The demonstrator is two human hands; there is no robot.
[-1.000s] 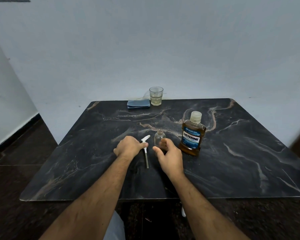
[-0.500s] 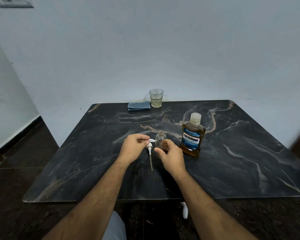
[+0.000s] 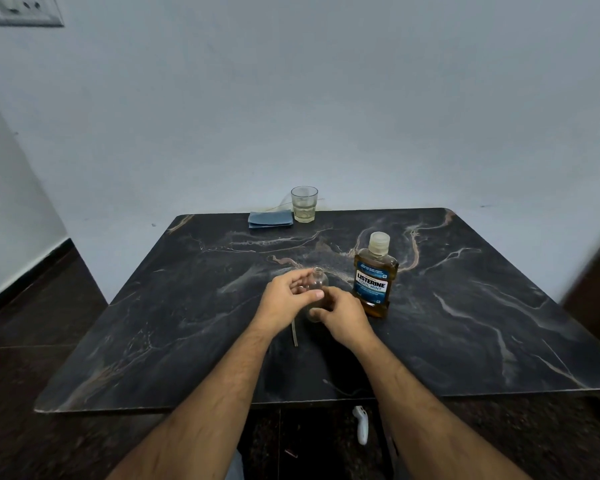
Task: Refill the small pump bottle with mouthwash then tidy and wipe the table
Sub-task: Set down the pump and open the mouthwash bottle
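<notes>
Head view: right hand [image 3: 343, 317] clasped the small clear glass bottle [image 3: 317, 282] upright; left hand [image 3: 284, 299] pinched the white pump, its tube [image 3: 294, 336] trailing nearward, just left of the neck.

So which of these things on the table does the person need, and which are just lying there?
Needed for the job:
small clear bottle
pump with its tube, in the left hand
mouthwash bottle
blue cloth, for wiping

Just lying about:
glass
white thing on the floor
</notes>
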